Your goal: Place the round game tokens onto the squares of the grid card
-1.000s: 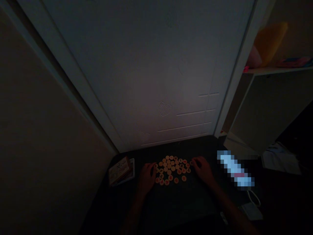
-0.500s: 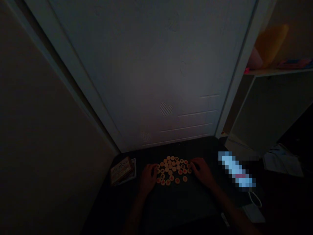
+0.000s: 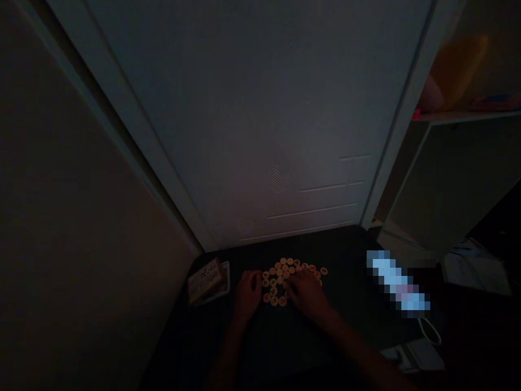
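Many round wooden Chinese chess pieces lie in a loose cluster on the dark tabletop, some bearing red or dark marks, others plain side up. At the cluster's left edge rests my left hand, fingers loosely curled and a gap showing between thumb and forefinger; I see nothing held in it. My right hand reaches over the right part of the cluster and hides several pieces. Its fingertips are together at a piece near the middle, though the dim light blurs the grip.
A wooden box leans on a light tray at the table's left. To the right lies a blurred-out bright device with a white cord loop. A pale panel stands behind the table, and shelves are at right.
My right hand has moved left from the cluster's right edge to over its pieces, uncovering a piece at the far right. My left hand has stayed about where it was. The view has shifted slightly.
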The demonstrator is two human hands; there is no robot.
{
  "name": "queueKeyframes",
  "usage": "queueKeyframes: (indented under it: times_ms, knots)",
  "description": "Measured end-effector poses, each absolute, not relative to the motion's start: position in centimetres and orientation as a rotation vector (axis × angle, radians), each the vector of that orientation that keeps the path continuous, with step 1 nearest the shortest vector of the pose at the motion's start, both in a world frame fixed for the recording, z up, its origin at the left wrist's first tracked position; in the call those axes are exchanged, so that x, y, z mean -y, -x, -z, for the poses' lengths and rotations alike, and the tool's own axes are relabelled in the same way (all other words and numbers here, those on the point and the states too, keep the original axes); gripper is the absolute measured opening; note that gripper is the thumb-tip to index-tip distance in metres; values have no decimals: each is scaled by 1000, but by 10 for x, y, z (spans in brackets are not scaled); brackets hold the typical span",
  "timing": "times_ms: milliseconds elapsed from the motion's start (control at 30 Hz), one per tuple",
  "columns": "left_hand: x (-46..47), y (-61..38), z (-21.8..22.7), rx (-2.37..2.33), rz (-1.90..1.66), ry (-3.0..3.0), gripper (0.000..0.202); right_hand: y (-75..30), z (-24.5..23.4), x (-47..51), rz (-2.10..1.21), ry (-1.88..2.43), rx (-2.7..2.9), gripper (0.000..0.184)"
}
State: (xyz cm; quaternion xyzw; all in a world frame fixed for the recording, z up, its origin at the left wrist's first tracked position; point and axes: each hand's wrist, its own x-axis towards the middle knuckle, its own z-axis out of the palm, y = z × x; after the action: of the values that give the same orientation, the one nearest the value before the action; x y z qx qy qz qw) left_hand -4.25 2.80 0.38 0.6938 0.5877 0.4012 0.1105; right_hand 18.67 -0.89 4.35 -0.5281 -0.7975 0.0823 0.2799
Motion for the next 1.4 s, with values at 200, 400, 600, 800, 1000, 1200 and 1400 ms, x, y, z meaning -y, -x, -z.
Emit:
queueKeyframes:
  times_ms: [200,400,600,800,1000,1200,1400]
  knots:
    - [-28,43,-3,-1737,-1205,-2018,28,-162,-44,-1,-139,1604,2128,15]
    - [-28,44,-3,-1749,-1235,-2002,27,-146,-42,-6,-184,1682,2059,15]
    - [-28,45,-2,-1753,-1250,-1995,27,-150,-38,-9,-330,1613,1947,23]
    - [-30,46,-1,-1773,-1255,-1981,26,-201,-39,-26,-521,1412,1731,25]
    - [-31,46,0,-1771,-1255,-1988,26,-278,-24,-37,-591,1421,1431,40]
    - [-32,46,2,-1784,-1255,-2004,26,-304,1,-35,-610,1456,1240,52]
    - [-34,48,5,-1795,-1264,-2020,26,-299,7,-35,-580,1460,1186,51]
